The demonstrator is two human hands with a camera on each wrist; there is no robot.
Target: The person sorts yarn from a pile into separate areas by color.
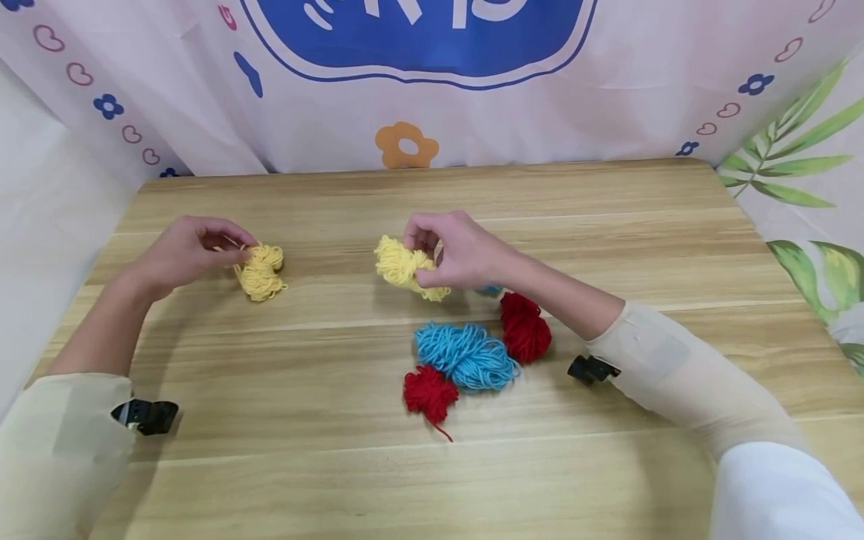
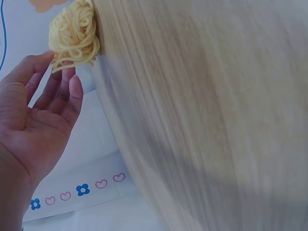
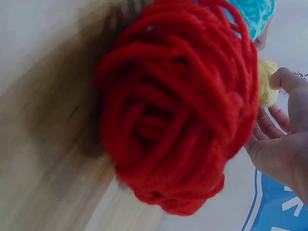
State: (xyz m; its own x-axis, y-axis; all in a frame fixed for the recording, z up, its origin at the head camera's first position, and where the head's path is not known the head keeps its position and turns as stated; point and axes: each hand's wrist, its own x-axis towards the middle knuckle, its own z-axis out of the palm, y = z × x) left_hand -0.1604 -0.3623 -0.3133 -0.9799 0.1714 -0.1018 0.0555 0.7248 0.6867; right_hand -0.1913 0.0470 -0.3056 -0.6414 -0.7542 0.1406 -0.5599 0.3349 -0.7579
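On the left side of the wooden table, my left hand pinches the near edge of a small yellow yarn bundle between thumb and fingertips. The left wrist view shows that yarn at the fingertips, with a loose strand by the thumb. My right hand grips a longer yellow yarn bundle near the table's middle, thumb on one side and fingers on the other. In the right wrist view, a red yarn ball fills the foreground and partly covers the right hand.
Nearer me lie a blue yarn bundle, a red one to its right and a smaller red one with a loose tail. A bit of blue yarn shows under the right wrist. A printed curtain hangs behind the table.
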